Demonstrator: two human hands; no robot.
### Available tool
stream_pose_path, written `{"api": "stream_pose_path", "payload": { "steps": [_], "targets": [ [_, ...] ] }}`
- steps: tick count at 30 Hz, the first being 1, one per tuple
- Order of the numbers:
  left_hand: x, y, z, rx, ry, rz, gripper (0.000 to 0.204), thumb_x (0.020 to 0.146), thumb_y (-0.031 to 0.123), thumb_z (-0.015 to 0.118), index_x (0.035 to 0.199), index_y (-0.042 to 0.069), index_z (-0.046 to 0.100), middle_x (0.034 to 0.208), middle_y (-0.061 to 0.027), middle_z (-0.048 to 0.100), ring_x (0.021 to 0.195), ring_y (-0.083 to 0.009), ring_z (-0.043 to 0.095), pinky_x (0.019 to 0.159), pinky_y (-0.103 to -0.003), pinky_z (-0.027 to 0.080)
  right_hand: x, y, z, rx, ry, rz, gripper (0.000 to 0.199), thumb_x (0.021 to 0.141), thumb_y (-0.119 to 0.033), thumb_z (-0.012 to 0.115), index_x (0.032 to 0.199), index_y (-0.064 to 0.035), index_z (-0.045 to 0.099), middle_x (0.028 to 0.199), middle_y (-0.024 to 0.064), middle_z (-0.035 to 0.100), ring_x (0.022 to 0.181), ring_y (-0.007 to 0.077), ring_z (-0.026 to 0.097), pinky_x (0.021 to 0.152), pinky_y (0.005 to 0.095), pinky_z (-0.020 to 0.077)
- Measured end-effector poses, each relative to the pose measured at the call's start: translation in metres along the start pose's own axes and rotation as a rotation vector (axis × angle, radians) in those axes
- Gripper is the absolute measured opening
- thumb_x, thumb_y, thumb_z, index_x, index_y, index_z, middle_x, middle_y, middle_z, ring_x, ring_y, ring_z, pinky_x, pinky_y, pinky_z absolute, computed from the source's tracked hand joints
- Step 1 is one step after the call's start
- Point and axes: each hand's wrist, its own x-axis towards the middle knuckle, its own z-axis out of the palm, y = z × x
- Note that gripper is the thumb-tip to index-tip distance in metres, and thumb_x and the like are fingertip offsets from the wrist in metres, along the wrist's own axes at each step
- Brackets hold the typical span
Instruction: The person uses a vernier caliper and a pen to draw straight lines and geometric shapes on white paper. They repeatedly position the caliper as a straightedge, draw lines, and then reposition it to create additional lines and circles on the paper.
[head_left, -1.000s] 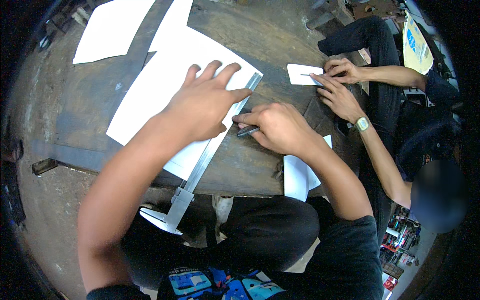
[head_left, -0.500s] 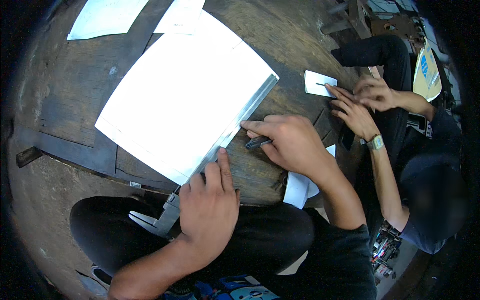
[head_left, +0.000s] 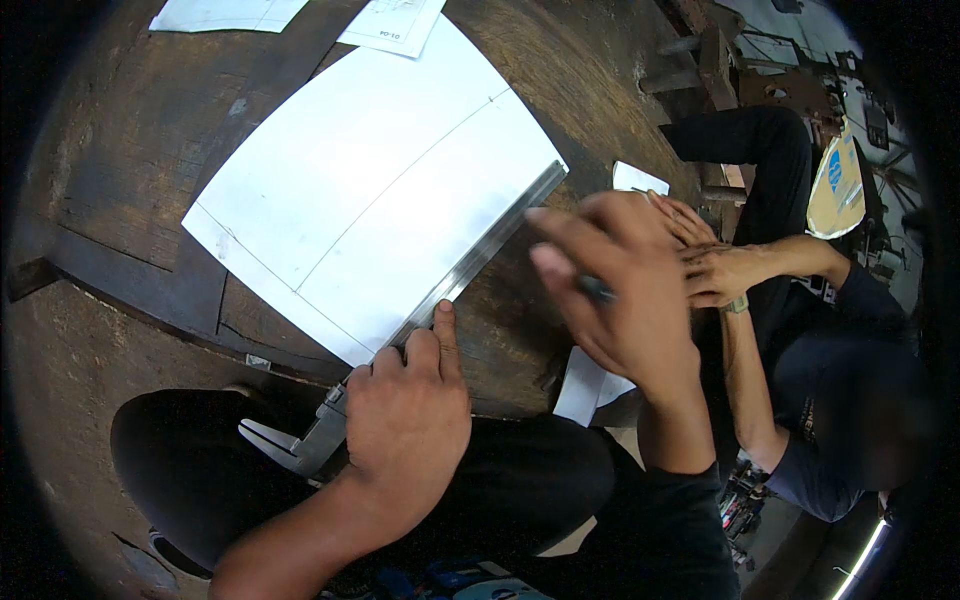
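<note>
Left hand (head_left: 405, 415) grips the lower end of a large vernier caliper (head_left: 440, 300) lying along the white sheet's (head_left: 370, 200) edge. Right hand (head_left: 620, 290) holds a pen (head_left: 597, 291), raised above the wooden table (head_left: 130, 170).

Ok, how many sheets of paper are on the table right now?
5 at least: the big sheet under the ruler, two at the far edge, a small slip by the co-worker's hands, and one at the near edge, partly hidden.
</note>
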Motion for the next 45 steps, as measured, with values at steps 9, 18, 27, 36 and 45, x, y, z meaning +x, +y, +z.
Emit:
{"api": "stream_pose_path", "payload": {
  "steps": [9,18,27,36,45],
  "targets": [
    [-0.003,-0.005,0.005,-0.003,0.145,0.017,0.055,0.087,0.016,0.058,0.139,-0.002,0.058,0.086,-0.0039,0.055,0.074,-0.0188,0.056,0.058,-0.035,0.046,0.015,-0.023,0.022,0.678,-0.063,0.118,0.013,0.090,-0.010,0.076,0.086,0.0018,0.072,0.078,0.0100,0.071,0.070,0.0167,0.067,0.063,0.0284,0.0504],
    [-0.004,-0.004,0.009,-0.024,0.145,-0.008,0.055,0.090,0.017,0.057,0.142,-0.001,0.056,0.091,-0.0044,0.056,0.076,-0.0192,0.057,0.062,-0.036,0.046,0.017,-0.032,0.044,0.561,-0.022,0.152,0.016,0.090,-0.012,0.075,0.082,0.0011,0.069,0.070,0.0123,0.066,0.059,0.0223,0.064,0.055,0.0331,0.0483],
    [-0.005,-0.008,0.008,-0.029,0.116,0.023,0.055,0.091,0.018,0.058,0.142,-0.001,0.055,0.093,-0.0049,0.057,0.078,-0.0189,0.057,0.061,-0.036,0.046,0.025,-0.035,0.045,0.513,-0.089,0.132,0.016,0.092,-0.013,0.073,0.083,0.0006,0.069,0.070,0.0135,0.066,0.058,0.0244,0.064,0.054,0.0353,0.0490],
    [-0.005,-0.011,0.004,-0.053,0.041,0.056,0.064,0.088,0.019,0.061,0.145,-0.006,0.049,0.096,-0.0082,0.057,0.081,-0.0214,0.057,0.064,-0.038,0.048,0.033,-0.014,0.043,0.391,0.038,0.199,0.021,0.095,-0.014,0.071,0.083,0.0033,0.070,0.066,0.0107,0.066,0.055,0.0164,0.061,0.052,0.0293,0.0454],
    [-0.006,-0.011,0.002,-0.066,0.059,0.049,0.059,0.091,0.018,0.058,0.145,-0.005,0.050,0.095,-0.0075,0.058,0.078,-0.0194,0.057,0.063,-0.036,0.048,0.023,-0.034,0.051,0.502,-0.046,0.086,0.018,0.093,-0.013,0.073,0.084,0.0018,0.071,0.068,0.0110,0.067,0.057,0.0188,0.064,0.053,0.0296,0.0474]
  ]
}}
